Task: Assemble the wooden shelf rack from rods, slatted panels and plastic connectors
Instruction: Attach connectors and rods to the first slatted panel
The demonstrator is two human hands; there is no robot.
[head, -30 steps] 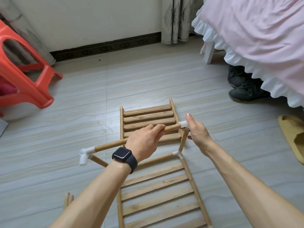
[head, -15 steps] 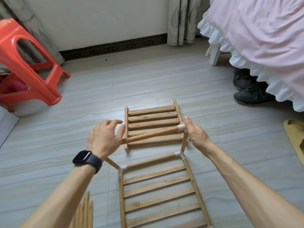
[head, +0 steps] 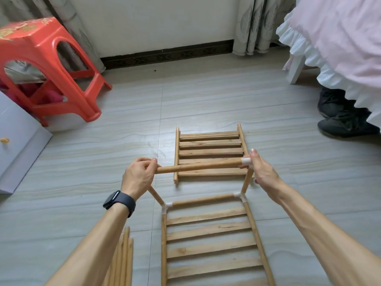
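The rod [head: 198, 167] is lying crosswise above the floor [head: 103, 162], its long axis running 9 to 3 o'clock. Its 3 o'clock end is seated in a white connector [head: 246, 161]. The right hand [head: 261, 172] is pinching that connector atop the right upright [head: 247, 181]. The left hand [head: 138, 178] is closing round the top of the left upright [head: 156, 196]; any connector inside the fist is hidden. The rod's bare end is sitting just at 3 o'clock of that fist, so the left hand is nearer the open joint. Judgement: that end needs sliding toward 9 o'clock. A panel [head: 210, 149] is lying at 12 o'clock.

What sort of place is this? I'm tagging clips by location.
Most likely a home bedroom: a bed with a frilled pink cover, dark shoes under its edge, and curtains by the wall.
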